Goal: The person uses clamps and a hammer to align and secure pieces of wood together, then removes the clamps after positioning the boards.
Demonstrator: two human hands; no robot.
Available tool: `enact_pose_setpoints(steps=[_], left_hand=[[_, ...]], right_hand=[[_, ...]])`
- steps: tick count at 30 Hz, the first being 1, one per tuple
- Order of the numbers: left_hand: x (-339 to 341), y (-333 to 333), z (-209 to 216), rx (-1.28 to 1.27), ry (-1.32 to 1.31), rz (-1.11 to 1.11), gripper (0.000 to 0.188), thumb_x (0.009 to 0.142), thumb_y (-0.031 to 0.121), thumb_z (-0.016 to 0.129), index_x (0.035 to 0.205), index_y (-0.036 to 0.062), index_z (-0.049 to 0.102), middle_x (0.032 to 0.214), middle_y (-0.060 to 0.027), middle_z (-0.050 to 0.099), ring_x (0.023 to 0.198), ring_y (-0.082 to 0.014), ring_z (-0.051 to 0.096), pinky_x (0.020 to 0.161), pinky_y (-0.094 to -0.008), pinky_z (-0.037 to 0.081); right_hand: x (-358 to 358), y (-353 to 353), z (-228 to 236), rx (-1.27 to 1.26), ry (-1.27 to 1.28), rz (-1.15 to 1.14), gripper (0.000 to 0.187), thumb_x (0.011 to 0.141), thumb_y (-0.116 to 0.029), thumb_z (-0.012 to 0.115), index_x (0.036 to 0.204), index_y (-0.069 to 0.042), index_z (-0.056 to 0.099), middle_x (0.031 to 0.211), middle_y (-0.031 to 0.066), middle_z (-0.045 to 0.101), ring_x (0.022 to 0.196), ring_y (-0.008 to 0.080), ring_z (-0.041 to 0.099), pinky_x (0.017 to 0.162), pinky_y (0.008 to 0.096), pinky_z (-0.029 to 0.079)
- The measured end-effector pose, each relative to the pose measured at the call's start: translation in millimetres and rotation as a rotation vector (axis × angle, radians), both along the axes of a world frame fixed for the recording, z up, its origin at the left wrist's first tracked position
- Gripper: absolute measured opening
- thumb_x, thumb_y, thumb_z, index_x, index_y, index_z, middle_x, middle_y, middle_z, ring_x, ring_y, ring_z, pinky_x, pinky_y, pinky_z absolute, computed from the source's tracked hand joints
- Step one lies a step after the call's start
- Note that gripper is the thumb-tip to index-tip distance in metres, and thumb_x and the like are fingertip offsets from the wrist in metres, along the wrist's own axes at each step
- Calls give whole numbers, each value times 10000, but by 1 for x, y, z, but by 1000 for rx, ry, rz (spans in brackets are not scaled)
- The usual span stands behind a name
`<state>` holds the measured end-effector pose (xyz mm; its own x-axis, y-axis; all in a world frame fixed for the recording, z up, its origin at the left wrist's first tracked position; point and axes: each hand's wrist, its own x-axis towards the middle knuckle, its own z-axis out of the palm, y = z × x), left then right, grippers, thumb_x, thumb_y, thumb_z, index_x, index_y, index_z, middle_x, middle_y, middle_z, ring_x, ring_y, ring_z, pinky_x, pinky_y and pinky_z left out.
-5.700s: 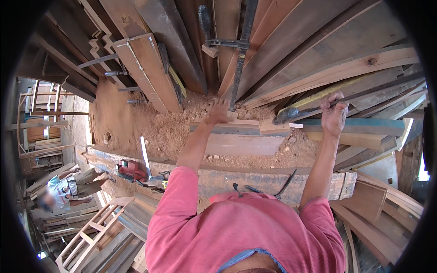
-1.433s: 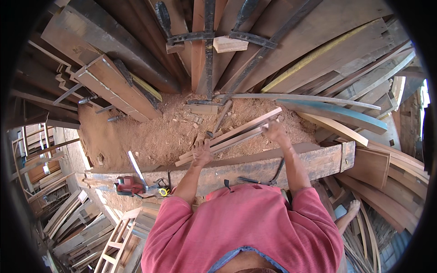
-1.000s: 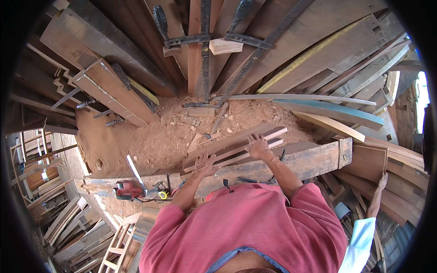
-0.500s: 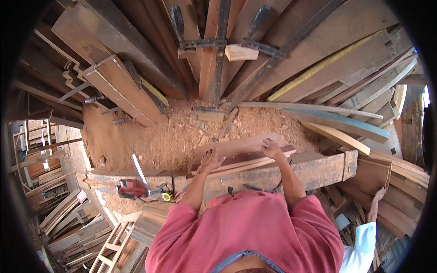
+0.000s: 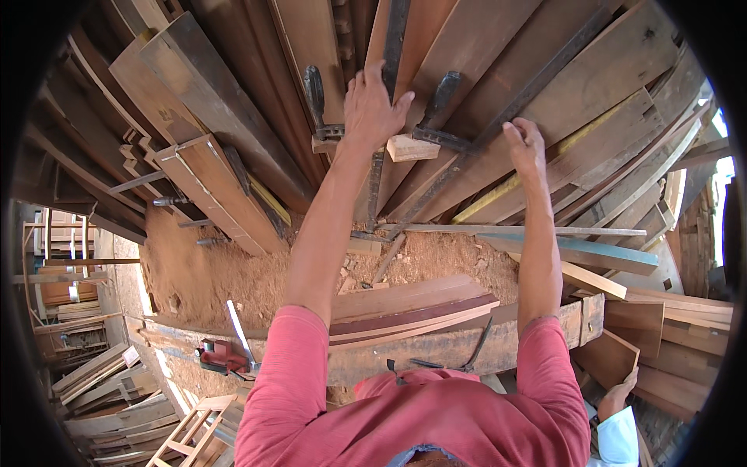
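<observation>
My left hand [image 5: 373, 109] reaches far forward over the head of a dark bar clamp [image 5: 315, 97], thumb and fingers apart; whether it touches the clamp's bar is hard to tell. Near it, a second bar clamp [image 5: 440, 100] leans against boards, a pale wood block [image 5: 412, 148] at its jaw. My right hand [image 5: 527, 144] is raised beside that clamp's long bar, in front of a wide brown board [image 5: 572, 109]. Its fingers are loosely bent and show nothing between them. Several wood strips [image 5: 405, 311] lie stacked on the bench beam [image 5: 443, 346], away from both hands.
A red power tool [image 5: 222, 356] sits on the bench at left. Sawdust [image 5: 233, 272] covers the ground beyond the beam. Upright boards [image 5: 241, 101] crowd the far side. Another person's hand [image 5: 617, 397] touches a brown panel [image 5: 603, 358] at lower right.
Both my hands have left the stacked strips and moved forward to the leaning clamps. The other person's hand and a panel have shifted at lower right.
</observation>
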<state>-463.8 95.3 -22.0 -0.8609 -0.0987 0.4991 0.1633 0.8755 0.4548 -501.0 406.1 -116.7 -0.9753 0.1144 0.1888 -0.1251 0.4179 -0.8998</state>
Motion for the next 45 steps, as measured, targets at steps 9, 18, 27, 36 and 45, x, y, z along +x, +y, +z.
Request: enact_pose_setpoints(steps=[9, 18, 27, 36, 45], left_hand=[[-41, -1, 14, 28, -260, 32, 563, 858, 330, 680, 1203, -74, 495, 1009, -318, 683, 1012, -466, 667, 895, -510, 516], [49, -7, 24, 391, -51, -69, 296, 821, 185, 661, 995, -46, 598, 803, -197, 715, 768, -338, 737, 728, -405, 575], [171, -80, 3, 937, 187, -326, 513, 1009, 544, 495, 977, 33, 523, 714, -85, 592, 646, -175, 588, 641, -325, 514], [205, -123, 18, 913, 229, -252, 622, 981, 646, 438, 859, 43, 530, 629, -50, 585, 607, -137, 592, 580, -278, 483], [156, -128, 17, 820, 129, -128, 585, 991, 629, 460, 892, 57, 530, 670, -50, 604, 641, -150, 614, 612, -304, 504]], right_hand=[[-8, -22, -23, 0, -66, -108, 466, 910, -345, 726, 1119, 53, 601, 990, 201, 691, 917, 317, 663, 842, 410, 507], [39, -68, 11, 105, 202, 88, 403, 1018, -373, 580, 1119, 16, 615, 965, 202, 677, 923, 318, 641, 846, 401, 495], [120, -164, 43, -765, -63, 717, 499, 986, -546, 590, 954, -52, 650, 782, 33, 640, 752, 125, 609, 727, 279, 495], [160, -199, 52, -746, 8, 712, 540, 957, -566, 627, 881, -31, 613, 721, 28, 565, 685, 122, 531, 658, 280, 437], [142, -194, 43, -594, 104, 432, 385, 1030, -409, 587, 1059, -27, 555, 862, 34, 559, 788, 128, 527, 736, 291, 457]])
